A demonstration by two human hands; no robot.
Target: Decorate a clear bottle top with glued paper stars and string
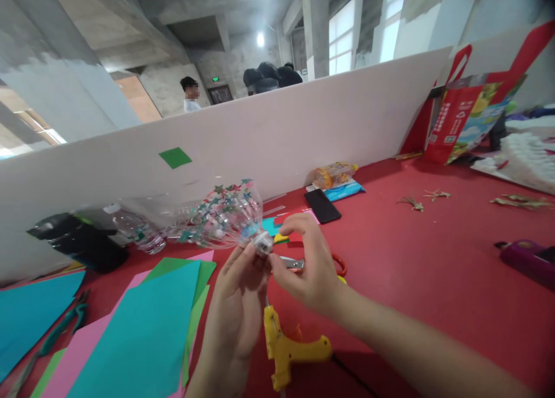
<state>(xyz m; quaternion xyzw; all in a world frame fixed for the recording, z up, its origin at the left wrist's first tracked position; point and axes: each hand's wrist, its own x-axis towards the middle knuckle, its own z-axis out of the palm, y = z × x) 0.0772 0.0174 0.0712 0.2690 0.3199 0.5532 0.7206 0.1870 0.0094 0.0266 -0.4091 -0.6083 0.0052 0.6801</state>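
Observation:
A clear plastic piece cut into thin strips (pixel 232 218), with coloured stars on its ends, lies on its side above the table. My left hand (pixel 240 294) is closed around its narrow neck end, which has a whitish wrapped band (pixel 262 242). Curved beside that end is my right hand (pixel 310 265), its thumb and index finger apart and nothing visible between them. Scissors with red handles (pixel 340 264) lie partly hidden behind the right hand. Below the hands rests a yellow glue gun (pixel 288 349) with a dark cable.
Coloured paper sheets (pixel 143 323) and green-handled pliers (pixel 65 325) lie at left. Along the white partition (pixel 277 137) are a black bottle (pixel 80 242), a clear water bottle (pixel 136 230), a phone (pixel 323 206) and a snack packet (pixel 333 175). A purple tool (pixel 526 259) and a red bag (pixel 459 120) are right.

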